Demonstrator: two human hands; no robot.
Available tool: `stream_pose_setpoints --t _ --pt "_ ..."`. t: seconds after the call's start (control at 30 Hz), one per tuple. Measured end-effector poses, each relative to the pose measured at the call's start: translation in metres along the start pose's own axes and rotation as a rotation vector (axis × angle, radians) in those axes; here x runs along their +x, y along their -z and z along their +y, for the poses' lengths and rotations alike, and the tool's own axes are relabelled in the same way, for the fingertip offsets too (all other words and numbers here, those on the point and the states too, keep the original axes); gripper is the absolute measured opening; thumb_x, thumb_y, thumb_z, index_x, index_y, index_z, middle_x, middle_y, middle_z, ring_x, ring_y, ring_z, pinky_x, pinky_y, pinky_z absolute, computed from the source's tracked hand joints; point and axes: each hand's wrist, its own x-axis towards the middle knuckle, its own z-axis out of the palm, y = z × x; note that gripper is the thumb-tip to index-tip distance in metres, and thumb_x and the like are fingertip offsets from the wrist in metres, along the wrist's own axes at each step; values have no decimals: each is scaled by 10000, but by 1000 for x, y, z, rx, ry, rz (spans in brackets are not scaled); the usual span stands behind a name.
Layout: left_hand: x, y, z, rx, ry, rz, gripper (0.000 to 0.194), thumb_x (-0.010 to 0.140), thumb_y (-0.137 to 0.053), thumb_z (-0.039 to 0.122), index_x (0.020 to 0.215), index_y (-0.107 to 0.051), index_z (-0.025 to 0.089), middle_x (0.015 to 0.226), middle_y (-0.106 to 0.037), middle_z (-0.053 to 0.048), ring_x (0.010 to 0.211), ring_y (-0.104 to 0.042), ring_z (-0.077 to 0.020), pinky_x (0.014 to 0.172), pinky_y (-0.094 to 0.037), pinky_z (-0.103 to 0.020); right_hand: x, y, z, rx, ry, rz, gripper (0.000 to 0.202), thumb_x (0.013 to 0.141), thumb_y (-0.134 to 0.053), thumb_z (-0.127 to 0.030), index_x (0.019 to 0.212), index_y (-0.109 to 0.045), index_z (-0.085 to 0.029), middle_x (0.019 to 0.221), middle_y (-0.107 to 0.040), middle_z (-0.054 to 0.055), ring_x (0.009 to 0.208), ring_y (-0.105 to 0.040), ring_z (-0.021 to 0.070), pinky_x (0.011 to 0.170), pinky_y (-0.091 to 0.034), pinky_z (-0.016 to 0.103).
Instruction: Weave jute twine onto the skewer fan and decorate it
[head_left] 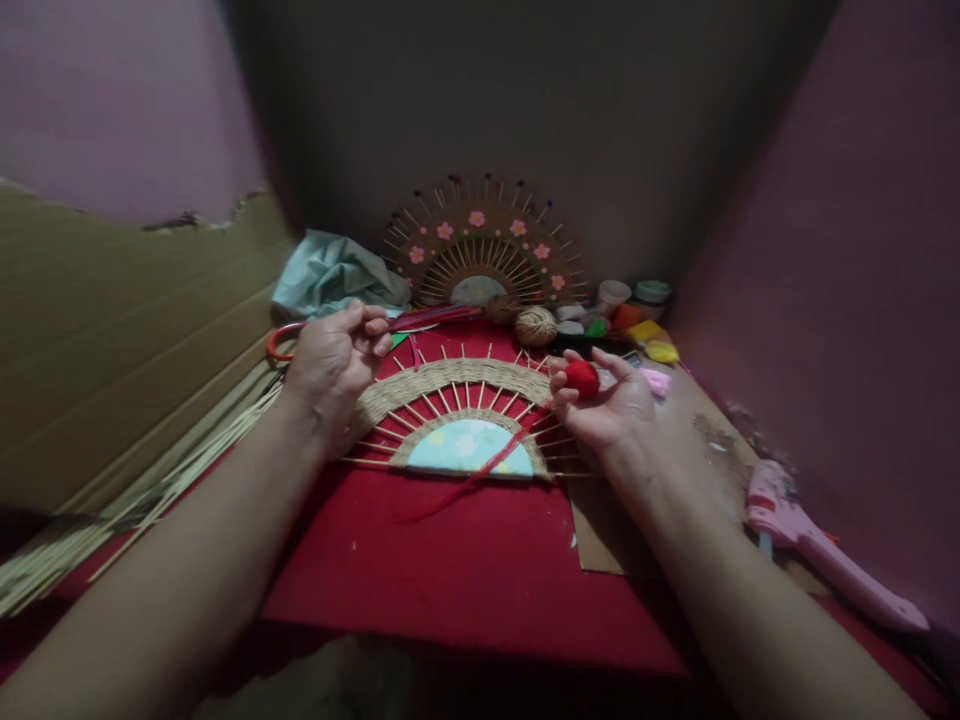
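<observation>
In my right hand [611, 400] rests a small red ball of yarn [581, 379], fingers curled round it. Loose red strands [487, 467] trail from near that hand down across the woven fan [457, 374]. The fan lies flat, with thin sticks, a braided tan band and a pale blue half-round centre [471, 446]. My left hand [341, 355] is closed above the fan's left side, fingertips pressed together; what they hold, if anything, is hidden. Beside its wrist shows a red loop handle [283, 342]. Pinkish-red strands [439, 318] lie just beyond its fingers.
A finished-looking fan with pink flowers [477, 219] stands against the back wall. Before it sit a twine ball [535, 326], small jars [651, 292] and a pale blue cloth [334, 272]. Thin sticks [172, 490] lie left; a pink glue gun [817, 545] lies right, beside cardboard [607, 530].
</observation>
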Motion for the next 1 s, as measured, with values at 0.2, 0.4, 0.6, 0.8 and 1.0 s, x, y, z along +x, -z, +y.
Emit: stream_pose_setpoints --t 0.2,0.4,0.6,0.8,1.0 --pt "8 5 -1 22 -53 51 299 904 -367 56 633 -452 149 534 -497 26 408 -425 -37 371 -301 -163 9 -3 -29 -38 164 225 90 693 -467 -199 754 -523 -165 686 -573 62 568 -510 121 380 -374 164" --pt "6 4 -4 38 -88 57 292 876 -366 24 622 -448 142 527 -511 16 412 -437 -50 359 -310 -168 35 -5 -54 -131 299 433 111 662 -462 -94 710 -452 -194 609 -478 -10 525 -476 104 369 -420 179" --pt "-3 -2 -9 179 -140 7 261 869 -405 50 636 -492 131 550 -542 5 405 -469 -59 367 -355 -169 47 1 -55 -246 480 591 292 597 -429 3 791 -441 -214 691 -433 -41 499 -496 96 370 -469 234" --pt "-14 -8 -20 479 -237 -239 186 850 -465 94 679 -486 164 521 -522 29 367 -442 -62 329 -291 -172 32 -5 -25 -450 813 444 383 590 -497 -5 905 -524 -221 829 -527 -45 546 -540 69 446 -506 213" --pt "-31 -13 -23 627 -346 -455 106 864 -479 163 765 -513 175 519 -486 36 400 -421 -63 372 -276 -188 5 -37 19 -965 799 -254 273 686 -593 -128 950 -636 -184 922 -669 29 900 -622 151 893 -490 360"
